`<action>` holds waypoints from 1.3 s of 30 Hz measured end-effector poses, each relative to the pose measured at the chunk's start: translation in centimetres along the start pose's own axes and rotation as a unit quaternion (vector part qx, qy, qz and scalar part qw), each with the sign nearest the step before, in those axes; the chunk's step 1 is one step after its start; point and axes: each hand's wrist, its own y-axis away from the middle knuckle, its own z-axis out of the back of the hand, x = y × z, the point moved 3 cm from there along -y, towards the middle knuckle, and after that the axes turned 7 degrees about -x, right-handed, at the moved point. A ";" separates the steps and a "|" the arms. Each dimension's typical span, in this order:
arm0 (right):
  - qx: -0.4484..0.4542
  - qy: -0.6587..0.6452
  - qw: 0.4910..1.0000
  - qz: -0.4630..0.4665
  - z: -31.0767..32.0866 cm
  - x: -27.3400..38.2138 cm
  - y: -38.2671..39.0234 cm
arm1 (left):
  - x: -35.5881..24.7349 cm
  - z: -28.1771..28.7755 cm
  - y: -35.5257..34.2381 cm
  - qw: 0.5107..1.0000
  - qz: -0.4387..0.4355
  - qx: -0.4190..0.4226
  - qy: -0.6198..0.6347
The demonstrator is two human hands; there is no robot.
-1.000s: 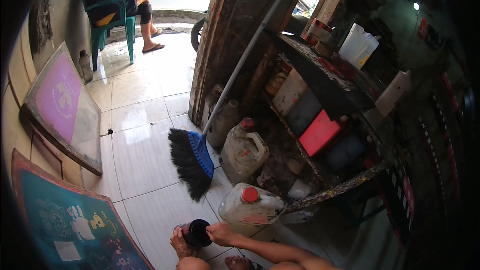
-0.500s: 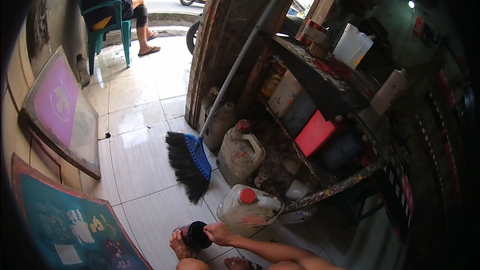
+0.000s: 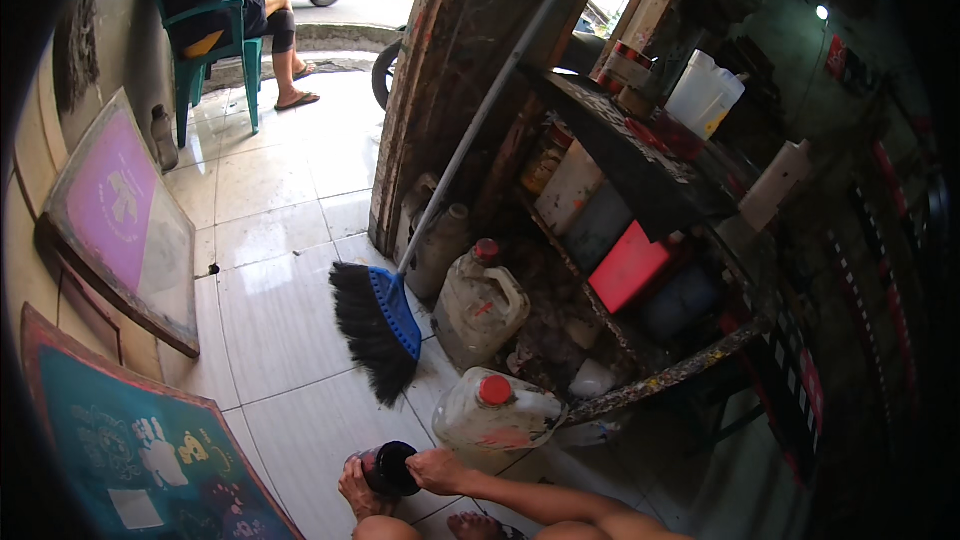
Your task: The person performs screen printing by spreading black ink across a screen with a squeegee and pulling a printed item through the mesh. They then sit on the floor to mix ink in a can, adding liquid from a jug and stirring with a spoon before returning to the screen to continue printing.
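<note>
Low in the head view, a small dark round tub [image 3: 391, 468] with a black inside is tilted with its mouth toward the right. My left hand [image 3: 356, 488] wraps round its left side. The fingers of my right hand [image 3: 438, 471] are closed at the tub's rim; whatever they pinch there, if anything, is hidden. Just beyond my right hand stands a cloudy white jerrycan [image 3: 500, 410] with a red cap. My bare foot [image 3: 474, 525] shows below, on the tiles.
A broom [image 3: 380, 325] leans against the wooden post. Another jerrycan [image 3: 480, 305] stands beside a cluttered, paint-stained bench [image 3: 650, 155]. Printing screens, one purple [image 3: 125, 195] and one teal [image 3: 150, 440], lean along the left wall. A person [image 3: 230, 0] sits in a green chair near the street.
Both hands and the tub stay in nearly the same place. Out on the street, a motorbike has passed to the left and the blue-covered vehicle is no longer seen.
</note>
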 end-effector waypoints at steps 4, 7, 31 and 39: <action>-0.003 -0.002 1.000 -0.008 0.1 0.1 0.0 | -0.4 -0.1 -0.4 0.999 0.013 0.029 -0.011; 0.008 -0.021 1.000 -0.012 -0.2 -0.2 0.0 | -0.4 0.0 0.0 0.999 -0.033 -0.036 -0.005; 0.009 -0.046 0.999 -0.012 0.6 0.3 0.4 | -1.2 0.2 0.0 0.998 -0.044 -0.030 -0.019; 0.023 -0.049 0.998 -0.019 0.3 0.2 0.3 | -0.8 0.0 0.2 0.997 -0.060 -0.044 -0.012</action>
